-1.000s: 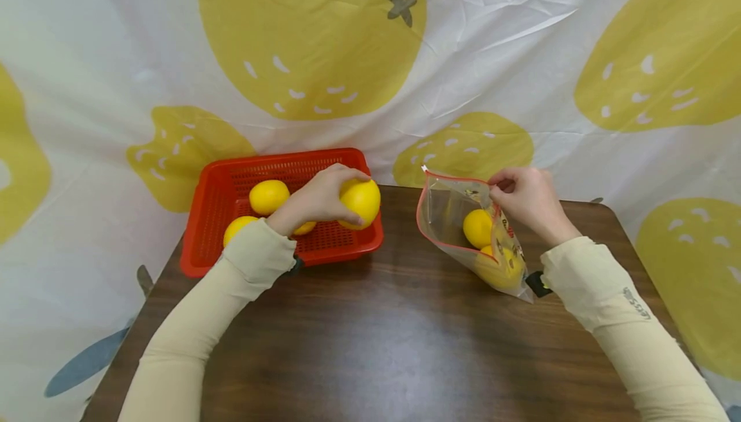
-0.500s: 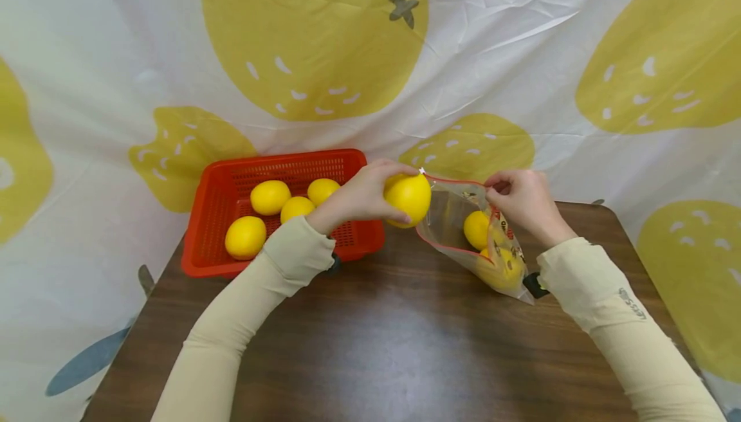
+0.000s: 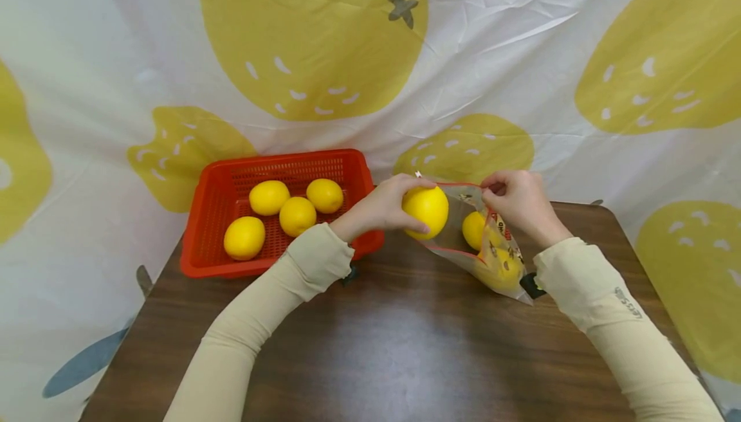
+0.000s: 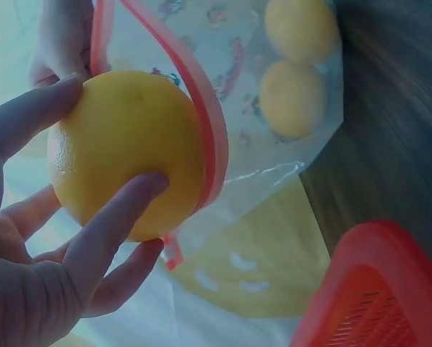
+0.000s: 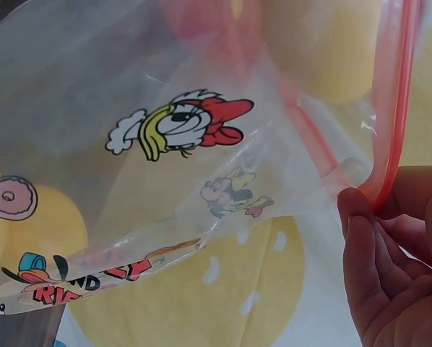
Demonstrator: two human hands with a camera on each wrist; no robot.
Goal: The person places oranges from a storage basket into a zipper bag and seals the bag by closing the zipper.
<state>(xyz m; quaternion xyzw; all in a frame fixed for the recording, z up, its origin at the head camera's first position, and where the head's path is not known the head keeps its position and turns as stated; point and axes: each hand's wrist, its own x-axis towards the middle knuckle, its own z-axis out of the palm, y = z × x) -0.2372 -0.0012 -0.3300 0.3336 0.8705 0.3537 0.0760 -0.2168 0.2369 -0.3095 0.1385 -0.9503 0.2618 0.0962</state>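
Note:
My left hand (image 3: 384, 206) grips a yellow lemon (image 3: 428, 211) between thumb and fingers, right at the mouth of a clear zip bag. In the left wrist view the held lemon (image 4: 129, 144) overlaps the bag's red zip edge (image 4: 214, 137). My right hand (image 3: 521, 203) pinches the bag's rim at its right corner, and the right wrist view shows thumb and finger on the red strip (image 5: 389, 116). Cartoon prints cover the clear bag (image 5: 151, 181). Two lemons lie low inside it, one (image 4: 294, 97) beside the other (image 4: 303, 29).
A red plastic basket (image 3: 199, 229) stands at the back left of the brown wooden table (image 3: 382, 345). Several lemons sit in it, one (image 3: 244, 238) near its front left. A white cloth with lemon prints (image 3: 492, 42) hangs behind the table.
My left hand has carried the lemon rightward from above the basket to the bag's mouth. The right hand keeps its pinch on the rim and has shifted slightly left.

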